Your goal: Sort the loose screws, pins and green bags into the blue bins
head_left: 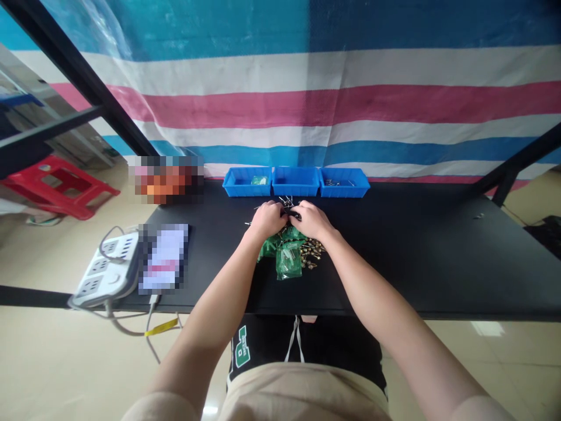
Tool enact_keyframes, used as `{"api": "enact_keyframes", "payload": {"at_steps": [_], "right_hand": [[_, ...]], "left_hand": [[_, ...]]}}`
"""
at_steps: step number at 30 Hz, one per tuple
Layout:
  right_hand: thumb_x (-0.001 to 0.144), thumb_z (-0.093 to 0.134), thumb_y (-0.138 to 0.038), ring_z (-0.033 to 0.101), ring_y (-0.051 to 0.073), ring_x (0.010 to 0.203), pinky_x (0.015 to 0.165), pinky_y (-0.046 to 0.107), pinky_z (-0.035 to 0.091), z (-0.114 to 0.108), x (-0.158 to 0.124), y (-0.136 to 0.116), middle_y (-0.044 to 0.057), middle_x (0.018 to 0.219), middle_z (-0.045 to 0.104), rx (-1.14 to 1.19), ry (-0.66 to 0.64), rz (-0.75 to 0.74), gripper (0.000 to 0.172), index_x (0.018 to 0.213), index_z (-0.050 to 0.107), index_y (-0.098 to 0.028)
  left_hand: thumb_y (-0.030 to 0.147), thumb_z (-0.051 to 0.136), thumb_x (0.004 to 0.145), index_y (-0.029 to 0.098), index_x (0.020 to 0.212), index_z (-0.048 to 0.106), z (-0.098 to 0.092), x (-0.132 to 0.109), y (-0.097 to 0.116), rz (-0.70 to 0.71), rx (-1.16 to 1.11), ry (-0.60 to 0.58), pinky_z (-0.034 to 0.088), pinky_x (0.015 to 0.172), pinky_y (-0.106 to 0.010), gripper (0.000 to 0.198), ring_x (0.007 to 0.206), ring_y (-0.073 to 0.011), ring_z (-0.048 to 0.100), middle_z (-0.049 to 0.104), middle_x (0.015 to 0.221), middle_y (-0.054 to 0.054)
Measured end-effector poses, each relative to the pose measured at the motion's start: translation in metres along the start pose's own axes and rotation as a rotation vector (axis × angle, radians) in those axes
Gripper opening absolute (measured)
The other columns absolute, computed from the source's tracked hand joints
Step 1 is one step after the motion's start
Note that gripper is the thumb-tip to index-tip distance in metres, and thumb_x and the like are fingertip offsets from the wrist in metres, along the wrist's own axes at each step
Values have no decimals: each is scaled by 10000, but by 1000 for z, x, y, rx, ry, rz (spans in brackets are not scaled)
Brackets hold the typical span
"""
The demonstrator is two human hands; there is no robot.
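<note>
My left hand (267, 219) and my right hand (313, 221) meet at the middle of the black table (394, 263), fingers bent and nearly touching. Small metal pins (287, 202) stick out just beyond them, and a dark item shows between my fingers. What the hands hold is hidden. Right below my palms lie green plastic bags (288, 263), touching my left hand's heel. Beside them is a heap of brass fittings (312, 250), close under my right hand.
Several blue plastic bins (295, 181) stand in a row along the table's far edge, some holding small parts. To the left are a white power strip (105, 269), a pixelated flat item (164, 257) and a pixelated object (165, 178). A red stool (56, 187) stands on the floor.
</note>
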State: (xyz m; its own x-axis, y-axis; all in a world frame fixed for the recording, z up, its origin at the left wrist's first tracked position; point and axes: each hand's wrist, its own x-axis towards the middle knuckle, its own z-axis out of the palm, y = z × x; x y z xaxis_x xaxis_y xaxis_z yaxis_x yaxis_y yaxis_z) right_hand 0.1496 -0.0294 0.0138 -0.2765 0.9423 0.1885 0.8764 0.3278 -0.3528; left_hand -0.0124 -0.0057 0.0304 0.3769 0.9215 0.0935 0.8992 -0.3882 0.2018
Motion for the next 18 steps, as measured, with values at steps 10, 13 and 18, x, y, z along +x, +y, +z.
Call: {"api": "enact_keyframes", "payload": {"at_steps": [10, 13, 18], "right_hand": [[920, 537, -256, 582, 217, 979, 819, 314, 463, 3, 1, 1, 79, 1017, 661, 16, 3, -105, 246, 1036, 746, -201], [908, 554, -239, 564, 224, 977, 831, 329, 462, 5, 1, 3, 79, 1005, 662, 13, 33, -146, 229, 1002, 760, -206], [865, 598, -205, 554, 223, 948, 842, 338, 468, 7, 2, 5, 80, 981, 666, 65, 93, -207, 175, 940, 756, -190]], "left_hand": [[187, 498, 827, 158, 932, 723, 10, 6, -6, 94, -56, 13, 512, 821, -330, 250, 890, -246, 659, 695, 916, -115], [170, 494, 821, 156, 926, 725, 9, 6, -6, 100, -56, 17, 515, 810, -330, 255, 877, -247, 660, 697, 911, -119], [160, 493, 816, 154, 905, 728, 8, 5, -6, 103, -71, 31, 519, 805, -330, 252, 862, -245, 664, 698, 914, -117]]}}
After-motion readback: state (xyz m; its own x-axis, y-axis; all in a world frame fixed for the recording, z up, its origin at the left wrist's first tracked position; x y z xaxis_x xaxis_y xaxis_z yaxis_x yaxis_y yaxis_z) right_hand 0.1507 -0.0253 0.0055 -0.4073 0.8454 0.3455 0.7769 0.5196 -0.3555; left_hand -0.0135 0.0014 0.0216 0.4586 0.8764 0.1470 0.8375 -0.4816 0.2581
